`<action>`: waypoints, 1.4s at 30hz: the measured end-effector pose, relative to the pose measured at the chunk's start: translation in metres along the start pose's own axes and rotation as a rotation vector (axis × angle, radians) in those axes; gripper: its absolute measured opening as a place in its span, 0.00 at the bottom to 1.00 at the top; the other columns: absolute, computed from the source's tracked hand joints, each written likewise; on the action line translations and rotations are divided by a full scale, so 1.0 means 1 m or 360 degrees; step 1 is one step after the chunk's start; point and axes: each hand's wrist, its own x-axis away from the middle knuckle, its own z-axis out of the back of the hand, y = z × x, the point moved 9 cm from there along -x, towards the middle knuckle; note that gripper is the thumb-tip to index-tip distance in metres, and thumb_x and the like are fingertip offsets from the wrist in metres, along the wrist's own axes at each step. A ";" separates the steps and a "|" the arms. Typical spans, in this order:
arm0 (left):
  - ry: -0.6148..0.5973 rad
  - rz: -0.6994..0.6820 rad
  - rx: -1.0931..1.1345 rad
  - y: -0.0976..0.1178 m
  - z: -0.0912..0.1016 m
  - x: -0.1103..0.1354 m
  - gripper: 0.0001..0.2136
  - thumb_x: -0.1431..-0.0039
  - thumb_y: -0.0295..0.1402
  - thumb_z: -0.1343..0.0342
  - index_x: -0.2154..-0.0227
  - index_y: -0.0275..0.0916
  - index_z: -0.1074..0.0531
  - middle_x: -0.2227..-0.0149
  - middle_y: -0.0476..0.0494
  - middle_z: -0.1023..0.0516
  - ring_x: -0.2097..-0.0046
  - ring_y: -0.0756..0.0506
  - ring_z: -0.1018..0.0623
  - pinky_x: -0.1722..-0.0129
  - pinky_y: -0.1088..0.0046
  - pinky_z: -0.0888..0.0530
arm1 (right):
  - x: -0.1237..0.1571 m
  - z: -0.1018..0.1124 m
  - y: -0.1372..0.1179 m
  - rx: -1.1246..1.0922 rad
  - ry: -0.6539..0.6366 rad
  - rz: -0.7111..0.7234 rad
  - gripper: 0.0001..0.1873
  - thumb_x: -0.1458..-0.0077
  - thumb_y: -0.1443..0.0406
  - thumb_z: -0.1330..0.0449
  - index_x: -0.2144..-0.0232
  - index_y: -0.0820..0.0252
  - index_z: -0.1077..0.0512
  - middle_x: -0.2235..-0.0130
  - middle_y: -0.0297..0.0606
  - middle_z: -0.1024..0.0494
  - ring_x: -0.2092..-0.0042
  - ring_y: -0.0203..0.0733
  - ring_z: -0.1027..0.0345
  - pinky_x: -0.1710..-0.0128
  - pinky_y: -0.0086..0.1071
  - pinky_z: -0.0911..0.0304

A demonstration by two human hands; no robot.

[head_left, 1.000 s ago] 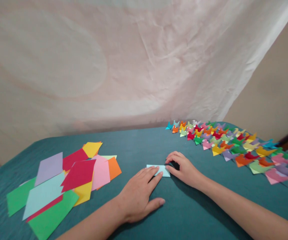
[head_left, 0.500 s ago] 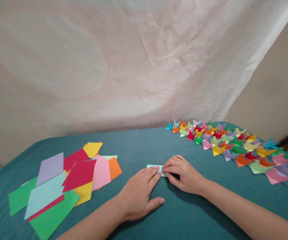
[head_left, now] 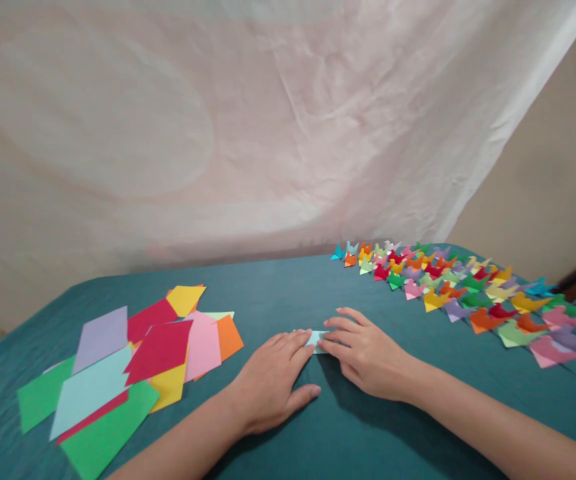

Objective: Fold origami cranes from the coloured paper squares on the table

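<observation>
A small light-blue piece of folded paper (head_left: pixel 317 342) lies on the table in front of me, partly covered by my fingers. My left hand (head_left: pixel 274 385) rests flat, its fingertips pressing on the paper's left part and its thumb stretched out on the cloth. From the other side, my right hand (head_left: pixel 371 357) reaches over the paper's right end. Its fingers are spread, with the fingertips at or just above the paper; whether they all touch it I cannot tell.
Loose coloured paper sheets (head_left: pixel 161 350) overlap on the left side of the green tablecloth (head_left: pixel 268 287). Rows of small folded paper birds (head_left: pixel 435 300) stand along the right side. A pale sheet of fabric (head_left: pixel 248 133) hangs behind the table.
My left hand has slid slightly left along the paper. My right hand's fingers, bunched together at the paper before, have spread apart.
</observation>
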 end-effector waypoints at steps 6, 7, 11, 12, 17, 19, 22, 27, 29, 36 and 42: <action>-0.0019 -0.0011 0.0015 0.001 0.002 -0.002 0.25 0.40 0.46 0.53 0.44 0.37 0.42 0.39 0.36 0.43 0.39 0.39 0.41 0.41 0.57 0.43 | -0.001 0.000 -0.010 0.0095 -0.0222 0.0046 0.19 0.48 0.70 0.46 0.52 0.61 0.32 0.54 0.46 0.26 0.45 0.49 0.43 0.40 0.51 0.60; -0.0022 -0.0015 0.0021 0.002 0.003 -0.002 0.25 0.40 0.46 0.53 0.45 0.37 0.41 0.39 0.36 0.43 0.39 0.39 0.41 0.41 0.57 0.43 | -0.001 0.000 -0.012 0.0104 -0.0231 0.0050 0.19 0.47 0.70 0.46 0.51 0.61 0.32 0.54 0.46 0.26 0.45 0.49 0.43 0.40 0.51 0.60; -0.0050 -0.0013 0.0007 0.002 0.003 -0.003 0.25 0.40 0.46 0.54 0.45 0.37 0.41 0.39 0.36 0.43 0.39 0.39 0.41 0.41 0.57 0.44 | 0.000 -0.003 -0.014 0.0145 -0.0233 0.0041 0.20 0.45 0.69 0.47 0.49 0.62 0.34 0.53 0.48 0.28 0.45 0.49 0.43 0.41 0.51 0.58; -0.0062 -0.0010 -0.0009 0.002 0.002 -0.003 0.25 0.40 0.46 0.54 0.45 0.36 0.41 0.39 0.35 0.43 0.39 0.39 0.42 0.41 0.57 0.44 | 0.000 -0.004 -0.014 0.0157 -0.0234 0.0033 0.20 0.45 0.69 0.48 0.49 0.62 0.34 0.53 0.48 0.28 0.45 0.50 0.43 0.41 0.51 0.57; -0.0082 -0.0015 -0.0063 0.002 0.001 -0.002 0.25 0.40 0.47 0.54 0.45 0.36 0.41 0.39 0.35 0.44 0.39 0.39 0.42 0.41 0.58 0.44 | 0.001 -0.008 -0.014 0.0210 -0.0252 0.0015 0.21 0.44 0.70 0.48 0.48 0.61 0.35 0.52 0.48 0.29 0.45 0.51 0.44 0.42 0.51 0.56; -0.0069 -0.0022 -0.0066 0.003 0.001 -0.003 0.24 0.40 0.47 0.54 0.46 0.37 0.40 0.39 0.36 0.43 0.39 0.39 0.41 0.41 0.58 0.44 | 0.001 -0.009 -0.015 0.0231 -0.0249 0.0022 0.21 0.44 0.70 0.48 0.48 0.61 0.34 0.53 0.48 0.29 0.45 0.51 0.43 0.42 0.51 0.56; -0.0042 -0.0043 -0.0071 0.004 0.003 -0.004 0.23 0.39 0.47 0.56 0.47 0.37 0.39 0.39 0.36 0.42 0.39 0.40 0.41 0.40 0.58 0.45 | 0.000 -0.010 -0.015 0.0267 -0.0246 0.0034 0.20 0.44 0.71 0.48 0.49 0.61 0.33 0.54 0.48 0.28 0.47 0.50 0.41 0.43 0.51 0.54; -0.0027 -0.0054 -0.0083 0.003 0.003 -0.005 0.23 0.39 0.47 0.56 0.47 0.38 0.39 0.40 0.37 0.41 0.39 0.39 0.41 0.40 0.58 0.45 | 0.000 -0.009 -0.015 0.0267 -0.0259 0.0033 0.17 0.43 0.71 0.48 0.52 0.61 0.31 0.54 0.48 0.27 0.49 0.49 0.39 0.43 0.51 0.53; -0.0033 -0.0052 -0.0094 0.003 0.003 -0.005 0.24 0.39 0.48 0.56 0.46 0.37 0.39 0.39 0.37 0.42 0.39 0.39 0.41 0.40 0.58 0.45 | 0.001 -0.009 -0.013 0.0249 -0.0275 0.0032 0.16 0.44 0.71 0.47 0.53 0.62 0.29 0.54 0.48 0.27 0.49 0.50 0.39 0.44 0.51 0.53; 0.0001 -0.0068 -0.0085 0.001 0.001 -0.004 0.23 0.39 0.48 0.57 0.47 0.38 0.39 0.39 0.37 0.42 0.39 0.40 0.41 0.40 0.58 0.45 | 0.003 -0.005 -0.007 0.0224 -0.0310 -0.0027 0.12 0.47 0.72 0.44 0.61 0.62 0.25 0.58 0.48 0.24 0.48 0.51 0.39 0.45 0.49 0.51; -0.0013 -0.0081 -0.0090 0.002 0.002 -0.004 0.23 0.39 0.48 0.57 0.46 0.41 0.40 0.39 0.38 0.41 0.39 0.40 0.40 0.41 0.57 0.45 | 0.002 -0.001 -0.006 0.0239 -0.0384 -0.0057 0.12 0.48 0.73 0.44 0.63 0.63 0.24 0.59 0.48 0.24 0.52 0.50 0.36 0.52 0.42 0.43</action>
